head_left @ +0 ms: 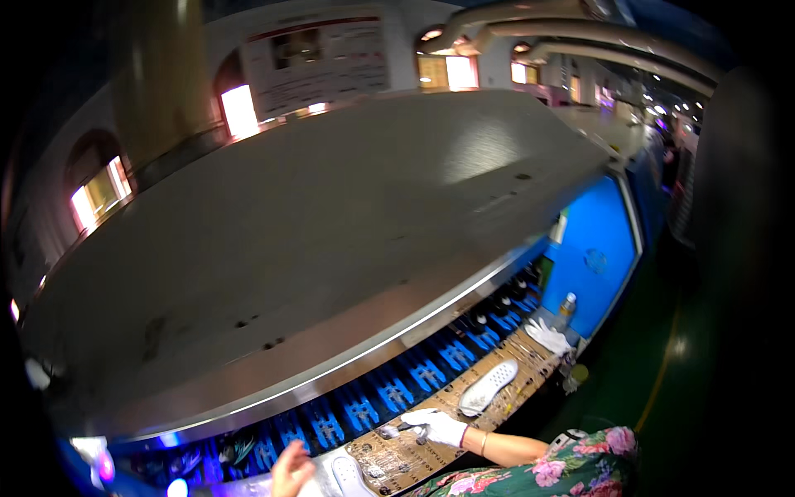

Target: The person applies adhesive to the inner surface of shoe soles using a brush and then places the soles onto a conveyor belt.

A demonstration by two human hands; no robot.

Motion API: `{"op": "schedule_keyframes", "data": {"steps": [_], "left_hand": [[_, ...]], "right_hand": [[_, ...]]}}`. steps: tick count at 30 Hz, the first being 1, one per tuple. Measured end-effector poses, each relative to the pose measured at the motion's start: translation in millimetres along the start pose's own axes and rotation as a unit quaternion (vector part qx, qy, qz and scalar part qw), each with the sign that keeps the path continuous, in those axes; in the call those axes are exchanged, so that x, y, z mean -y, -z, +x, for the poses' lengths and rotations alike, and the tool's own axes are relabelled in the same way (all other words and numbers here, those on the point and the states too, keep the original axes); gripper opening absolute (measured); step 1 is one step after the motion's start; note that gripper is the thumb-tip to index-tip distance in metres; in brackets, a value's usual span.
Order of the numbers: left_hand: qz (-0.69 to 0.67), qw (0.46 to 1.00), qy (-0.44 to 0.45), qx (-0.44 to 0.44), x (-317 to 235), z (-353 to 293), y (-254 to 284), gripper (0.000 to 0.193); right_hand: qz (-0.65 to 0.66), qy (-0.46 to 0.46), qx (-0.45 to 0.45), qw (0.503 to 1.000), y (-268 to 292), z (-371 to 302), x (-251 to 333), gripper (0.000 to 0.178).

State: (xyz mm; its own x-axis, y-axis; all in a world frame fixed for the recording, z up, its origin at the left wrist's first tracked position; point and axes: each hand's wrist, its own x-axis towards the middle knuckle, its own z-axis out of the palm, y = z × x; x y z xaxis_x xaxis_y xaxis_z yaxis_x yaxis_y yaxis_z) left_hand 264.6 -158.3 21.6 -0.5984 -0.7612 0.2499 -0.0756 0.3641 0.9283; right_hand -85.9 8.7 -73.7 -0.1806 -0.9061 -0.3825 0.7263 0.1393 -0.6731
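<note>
My right hand [439, 427], in a white glove, is closed around a small dark-handled tool [405, 427] with a pale, blurred tip, perhaps a brush. It is held over the cardboard-covered ledge [397, 460]. Just beyond this hand, a white shoe sole [489, 388] with small holes lies on the cardboard. Down at the lower edge, my bare left hand [291, 470] has its fingers extended, with no object visible in them. Beside it is a second white sole [349, 476], partly cut off by the picture's edge. The left hand is slightly blurred and its lower part is out of sight.
Blue slotted holders [360, 410] line the machine beneath its wide grey metal top [315, 215]. Dark shoe parts [236, 450] sit among the holders. White gloves [548, 335] and a bottle [567, 306] are at the ledge's far right, by a blue panel [596, 248].
</note>
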Motion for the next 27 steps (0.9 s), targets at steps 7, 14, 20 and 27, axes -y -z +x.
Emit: {"op": "schedule_keyframes", "data": {"steps": [7, 14, 20, 27], "left_hand": [[-0.039, 0.995, 0.024, 0.088, -46, 35, -131, 0.037], [-0.052, 0.997, 0.03, 0.046, -55, 25, -181, 0.036], [-0.057, 0.997, 0.044, 0.024, -58, 6, -200, 0.036], [-0.054, 0.997, 0.046, 0.037, -66, -5, -215, 0.035]], "right_hand": [[-0.11, 0.036, 0.045, 0.992, 13, -28, 26, 0.026], [-0.082, 0.019, -0.018, 0.996, 61, -54, 24, 0.021], [-0.068, 0.073, -0.046, 0.994, 45, -124, 57, 0.021], [0.024, 0.018, -0.085, 0.996, 69, -145, 39, 0.019]]}}
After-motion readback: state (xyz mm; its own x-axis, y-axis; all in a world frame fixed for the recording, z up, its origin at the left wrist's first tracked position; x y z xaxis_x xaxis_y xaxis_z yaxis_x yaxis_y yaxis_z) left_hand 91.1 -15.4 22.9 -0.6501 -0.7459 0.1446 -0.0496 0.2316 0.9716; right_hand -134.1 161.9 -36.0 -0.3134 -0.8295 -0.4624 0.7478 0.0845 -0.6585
